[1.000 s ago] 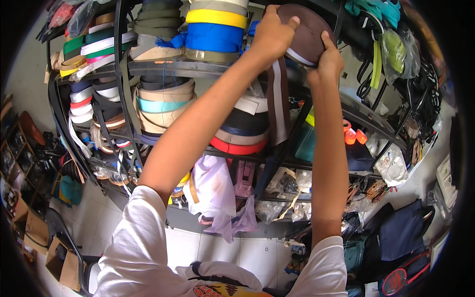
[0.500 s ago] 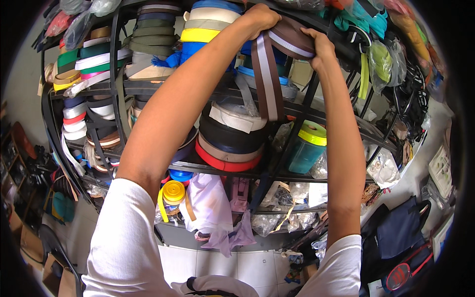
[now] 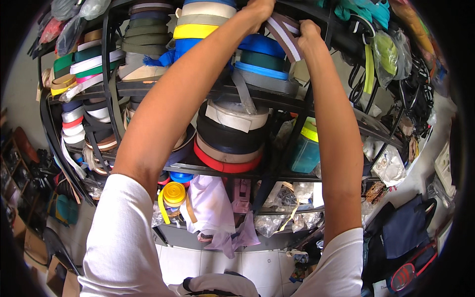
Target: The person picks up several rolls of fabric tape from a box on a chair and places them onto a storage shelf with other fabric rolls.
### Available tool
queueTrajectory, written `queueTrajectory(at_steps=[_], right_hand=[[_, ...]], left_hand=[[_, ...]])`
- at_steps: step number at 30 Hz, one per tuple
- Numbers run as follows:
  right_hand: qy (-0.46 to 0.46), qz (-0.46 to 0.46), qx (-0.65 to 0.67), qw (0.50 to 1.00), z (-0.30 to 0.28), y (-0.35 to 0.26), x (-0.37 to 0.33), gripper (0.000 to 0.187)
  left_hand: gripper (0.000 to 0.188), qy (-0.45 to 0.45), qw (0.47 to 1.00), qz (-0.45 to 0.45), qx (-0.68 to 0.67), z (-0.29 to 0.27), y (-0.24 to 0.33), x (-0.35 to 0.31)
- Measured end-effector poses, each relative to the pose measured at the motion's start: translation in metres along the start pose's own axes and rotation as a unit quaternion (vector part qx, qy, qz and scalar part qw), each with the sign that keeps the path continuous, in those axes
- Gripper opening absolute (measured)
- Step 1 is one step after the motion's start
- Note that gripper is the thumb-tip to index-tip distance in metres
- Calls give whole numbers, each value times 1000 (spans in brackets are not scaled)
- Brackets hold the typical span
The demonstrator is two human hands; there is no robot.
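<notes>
High up at the shelving, both my arms reach forward to a roll of brown webbing (image 3: 285, 37) with a pale stripe down its middle. My left hand (image 3: 261, 10) is closed at the roll's left side, its fingertips partly hidden by the upper edge of the view. On the right side, my right hand (image 3: 309, 32) grips the webbing with bent fingers. Below the hands sits a stack of rolls, with a blue roll (image 3: 262, 45) over dark green and grey ones. Left of it stands another stack with a yellow roll (image 3: 197, 31).
Black metal shelves (image 3: 287, 103) hold many strap rolls. Lower down are a black roll (image 3: 230, 129), a red roll (image 3: 227, 161), a teal tub (image 3: 304, 154) and a yellow coil (image 3: 174, 193). Plastic bags (image 3: 386, 62) and black straps hang at the right. A dark bag (image 3: 405, 227) lies lower right.
Both hands have moved up and farther in with the brown webbing. Its hanging end no longer drapes over the shelf front, and the blue roll behind it now shows.
</notes>
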State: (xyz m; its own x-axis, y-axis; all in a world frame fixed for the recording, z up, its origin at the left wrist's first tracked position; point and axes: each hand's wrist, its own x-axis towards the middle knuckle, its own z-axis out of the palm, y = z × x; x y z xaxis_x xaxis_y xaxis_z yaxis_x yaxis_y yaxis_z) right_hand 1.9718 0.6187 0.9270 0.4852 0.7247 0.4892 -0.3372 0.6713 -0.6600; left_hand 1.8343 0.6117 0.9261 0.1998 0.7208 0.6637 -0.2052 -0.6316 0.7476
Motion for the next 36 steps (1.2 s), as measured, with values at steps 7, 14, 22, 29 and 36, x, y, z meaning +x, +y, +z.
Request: queueTrajectory(at_steps=[7,14,22,29,36], right_hand=[[-187,54,-97,976,-21,11,9,24],[-212,-15,-239,947,-19,28,26,59],[-276,-9,-356,893,-20,20,53,72],[-263,-44,-349,899,-28,66,74,80],[-171,-80,-352,917,-26,71,100,87]], left_hand=[[20,-96,989,-35,111,-34,-40,48],[55,22,928,120,352,-26,-38,17],[66,120,858,192,460,-6,-40,8],[98,143,800,140,565,-3,-72,16],[101,182,808,167,536,7,-81,27]])
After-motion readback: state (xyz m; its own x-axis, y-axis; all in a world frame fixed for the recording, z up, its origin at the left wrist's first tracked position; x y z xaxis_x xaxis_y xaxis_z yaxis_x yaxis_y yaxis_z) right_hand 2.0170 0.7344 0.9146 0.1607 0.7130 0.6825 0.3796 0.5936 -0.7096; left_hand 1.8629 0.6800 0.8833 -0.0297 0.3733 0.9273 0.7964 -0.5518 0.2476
